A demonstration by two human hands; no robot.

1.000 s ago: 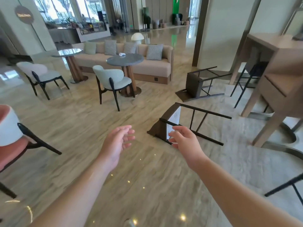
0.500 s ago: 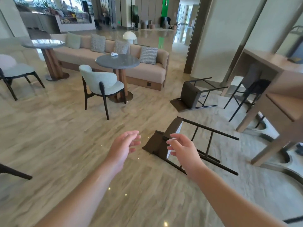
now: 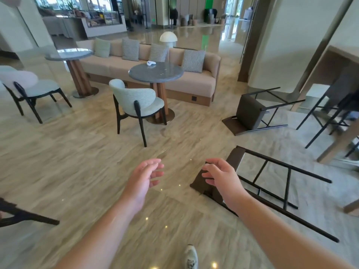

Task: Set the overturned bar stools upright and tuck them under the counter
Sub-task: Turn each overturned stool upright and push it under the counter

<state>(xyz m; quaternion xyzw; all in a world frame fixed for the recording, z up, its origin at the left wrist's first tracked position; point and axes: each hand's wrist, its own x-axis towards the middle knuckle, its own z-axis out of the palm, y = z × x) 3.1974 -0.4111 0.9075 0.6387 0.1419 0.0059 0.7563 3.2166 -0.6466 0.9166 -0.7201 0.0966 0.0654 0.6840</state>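
Dark brown square-seated bar stool with black metal legs: on its side on the marble floor, near the wooden counter | right hand: outstretched above the seat, fingers loosely curled, empty | left hand: outstretched alongside, relaxed, empty

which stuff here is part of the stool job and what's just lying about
Job: near overturned stool, far overturned stool, counter, left hand and right hand, both empty.

Lying about: round table, white controller, pale chair, sofa, mushroom lamp.
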